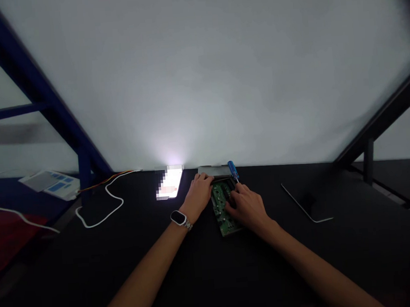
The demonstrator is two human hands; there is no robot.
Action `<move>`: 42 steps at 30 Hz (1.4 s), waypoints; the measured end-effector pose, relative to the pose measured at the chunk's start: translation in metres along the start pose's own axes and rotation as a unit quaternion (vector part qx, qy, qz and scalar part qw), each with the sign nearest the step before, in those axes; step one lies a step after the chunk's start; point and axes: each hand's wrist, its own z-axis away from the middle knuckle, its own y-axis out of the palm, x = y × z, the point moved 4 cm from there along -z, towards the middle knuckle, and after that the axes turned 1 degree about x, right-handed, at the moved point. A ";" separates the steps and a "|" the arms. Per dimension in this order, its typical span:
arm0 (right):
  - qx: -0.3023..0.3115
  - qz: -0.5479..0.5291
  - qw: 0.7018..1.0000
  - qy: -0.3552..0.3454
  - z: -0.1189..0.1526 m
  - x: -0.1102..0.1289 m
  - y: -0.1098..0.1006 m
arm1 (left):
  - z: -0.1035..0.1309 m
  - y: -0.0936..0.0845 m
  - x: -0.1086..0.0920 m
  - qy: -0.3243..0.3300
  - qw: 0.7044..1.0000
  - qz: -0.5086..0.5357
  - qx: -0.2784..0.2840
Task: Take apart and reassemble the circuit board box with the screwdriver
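Observation:
A green circuit board [224,223] in a shallow dark metal casing lies on the black table, between my hands. My left hand [200,195], with a watch [178,217] on its wrist, is closed on the casing's upper left edge. Over the board's right side, my right hand [247,205] is curled, its thumb and fingertips low at the components. A screwdriver [233,169] with a blue handle points up and away from it; its metal shaft runs into the right fingers, which seem closed around it. The screwdriver's tip is hidden.
Behind the board lies a flat grey metal panel [215,171]. A brightly lit phone [170,183] is to the left, near a white cable [115,208] and printed card [54,183]. At the right lies a bent metal rod [302,207]. The pale wall [220,77] rises behind the table.

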 end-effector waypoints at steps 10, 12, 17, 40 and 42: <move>0.005 0.002 1.000 0.005 0.001 -0.003 0.000 | -0.007 0.010 0.009 0.061 0.998 0.020 0.016; 0.005 0.001 1.000 0.002 0.001 -0.003 -0.001 | -0.008 0.011 0.012 0.070 0.997 0.027 0.014; 0.010 0.002 1.000 0.007 0.001 -0.001 0.000 | -0.010 0.014 0.016 0.081 0.996 0.024 0.019; 0.003 0.005 1.000 -0.010 0.002 0.007 0.001 | -0.003 0.006 0.017 0.097 0.995 -0.027 -0.004; 0.007 0.005 1.000 -0.011 0.002 0.008 0.001 | -0.003 0.005 0.017 0.096 0.995 -0.030 -0.003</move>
